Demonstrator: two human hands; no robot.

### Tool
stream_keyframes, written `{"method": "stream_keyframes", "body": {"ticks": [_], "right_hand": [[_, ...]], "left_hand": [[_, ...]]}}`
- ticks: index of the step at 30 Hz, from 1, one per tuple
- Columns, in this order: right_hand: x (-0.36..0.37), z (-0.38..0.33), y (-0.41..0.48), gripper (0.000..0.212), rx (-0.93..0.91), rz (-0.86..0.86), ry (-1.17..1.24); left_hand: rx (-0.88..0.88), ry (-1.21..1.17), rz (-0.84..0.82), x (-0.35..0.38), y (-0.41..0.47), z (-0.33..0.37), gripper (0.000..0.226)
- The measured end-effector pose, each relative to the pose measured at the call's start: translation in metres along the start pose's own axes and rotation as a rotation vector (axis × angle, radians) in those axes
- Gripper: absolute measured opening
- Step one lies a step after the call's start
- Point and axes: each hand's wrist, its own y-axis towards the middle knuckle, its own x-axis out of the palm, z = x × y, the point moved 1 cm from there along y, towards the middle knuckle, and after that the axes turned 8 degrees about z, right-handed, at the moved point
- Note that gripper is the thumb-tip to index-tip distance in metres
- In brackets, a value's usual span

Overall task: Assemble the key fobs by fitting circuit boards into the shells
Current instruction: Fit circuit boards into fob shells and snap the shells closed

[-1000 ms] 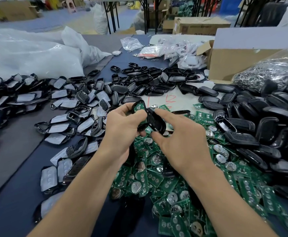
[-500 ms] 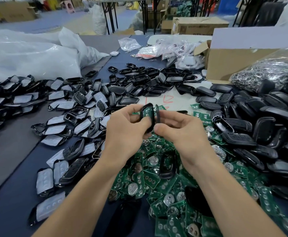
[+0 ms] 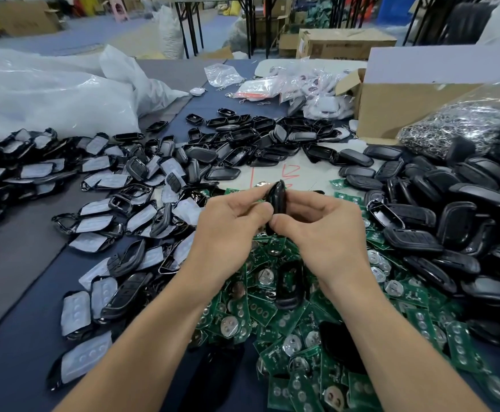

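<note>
A black oval key fob shell (image 3: pixel 276 203) is held edge-on above the heap of green circuit boards (image 3: pixel 284 319), pinched from both sides in the curled grip of the left hand (image 3: pixel 228 233) and the right hand (image 3: pixel 329 233). Bare dark-blue bench (image 3: pixel 14 346) is seen mostly at the near left. Silvery metal rings (image 3: pixel 439 135) are kept in a clear plastic bag (image 3: pixel 495 96) beside a brown cardboard box (image 3: pixel 391 108), its contents hidden.

Single head view, looking forward-down, close over worktable (image 3: pixel 20 307).
</note>
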Motion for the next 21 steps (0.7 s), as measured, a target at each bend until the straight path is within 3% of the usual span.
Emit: {"method": "stream_keyframes", "body": {"ticks": [3,7,12,17,21], "right_hand": [[-0.002,-0.003,0.001,0.042,-0.053,-0.061,-0.007],[-0.007,-0.007,0.003,0.051,-0.063,-0.165,-0.039],[-0.006,-0.008,0.000,0.043,-0.065,-0.140,-0.112],[0.003,-0.010,-0.012,0.040,-0.177,-0.056,-0.216],[0.007,-0.011,-0.019,0.058,-0.273,-0.038,-0.366]], "left_hand": [[-0.038,-0.091,-0.023,-0.010,0.004,0.000,0.037],[-0.054,-0.139,-0.037,-0.020,0.008,-0.001,0.048],[-0.033,-0.137,-0.032,-0.017,0.007,-0.001,0.048],[-0.026,-0.092,0.042,-0.013,0.005,0.003,0.030],[0.002,-0.034,0.096,-0.011,0.003,0.003,0.025]]}}
